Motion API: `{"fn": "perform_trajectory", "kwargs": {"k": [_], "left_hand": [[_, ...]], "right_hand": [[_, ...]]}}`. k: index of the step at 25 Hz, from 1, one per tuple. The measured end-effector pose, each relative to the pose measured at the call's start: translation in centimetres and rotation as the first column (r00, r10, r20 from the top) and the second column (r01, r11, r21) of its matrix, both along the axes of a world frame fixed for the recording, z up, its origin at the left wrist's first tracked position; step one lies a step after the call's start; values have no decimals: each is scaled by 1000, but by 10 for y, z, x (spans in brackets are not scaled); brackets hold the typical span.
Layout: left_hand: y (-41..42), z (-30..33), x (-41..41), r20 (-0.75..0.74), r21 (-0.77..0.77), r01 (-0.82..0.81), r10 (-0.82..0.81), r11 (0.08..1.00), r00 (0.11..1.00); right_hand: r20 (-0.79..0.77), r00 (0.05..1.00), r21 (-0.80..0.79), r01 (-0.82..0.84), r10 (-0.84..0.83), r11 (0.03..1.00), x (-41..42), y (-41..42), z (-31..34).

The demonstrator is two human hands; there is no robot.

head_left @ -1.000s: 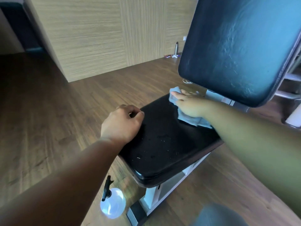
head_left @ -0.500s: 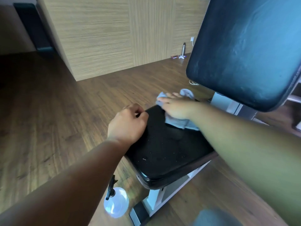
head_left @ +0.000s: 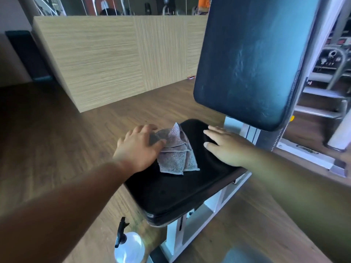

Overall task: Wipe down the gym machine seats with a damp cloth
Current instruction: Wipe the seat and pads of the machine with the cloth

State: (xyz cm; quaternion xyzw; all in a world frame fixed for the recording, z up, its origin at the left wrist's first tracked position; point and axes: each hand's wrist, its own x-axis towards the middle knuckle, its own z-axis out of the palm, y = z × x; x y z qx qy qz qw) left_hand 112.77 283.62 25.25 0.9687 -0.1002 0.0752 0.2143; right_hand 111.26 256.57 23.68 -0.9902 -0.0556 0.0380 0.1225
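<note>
The black padded seat [head_left: 171, 194] of a gym machine lies in front of me, with its dark backrest [head_left: 247, 63] upright behind it. A folded grey cloth [head_left: 176, 154] lies on the far left part of the seat. My left hand [head_left: 138, 147] holds the cloth's left edge, thumb over it and fingers curled above. To the right of the cloth, my right hand [head_left: 226, 145] rests flat on the seat, fingers spread, holding nothing and apart from the cloth.
A clear spray bottle [head_left: 129, 245] with a black trigger stands on the wood floor by the seat's near left corner. The white machine frame [head_left: 190, 232] runs under the seat. A pale wood partition [head_left: 114, 59] stands behind; more machines are at the right.
The cloth has passed from my right hand to my left. My right hand let go and now lies flat on the seat. My left hand opened from a fist and took the cloth's edge.
</note>
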Motion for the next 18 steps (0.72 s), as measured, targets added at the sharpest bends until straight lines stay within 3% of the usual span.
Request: {"fn": "perform_trajectory", "kwargs": {"k": [2,4,6,12,18], "left_hand": [[-30,16,8,-112,235,121,-97,964,989],[-67,17,25,-296,303,194,-101,933,950],[-93,11,47,-312,362,182,-65,914,948],[-116,3,98,-307,171,196,-137,965,942],[-58,3,79,-346,224,127,-43,966,937]], "right_hand": [[26,999,-4,-24,24,1000,-1,3,-5],[75,997,25,-9,7,1000,-1,3,-3],[102,995,38,-4,0,999,-2,1,-3],[142,990,50,-12,5,999,-1,0,-4],[100,995,93,12,-21,996,-6,-1,-5]]}}
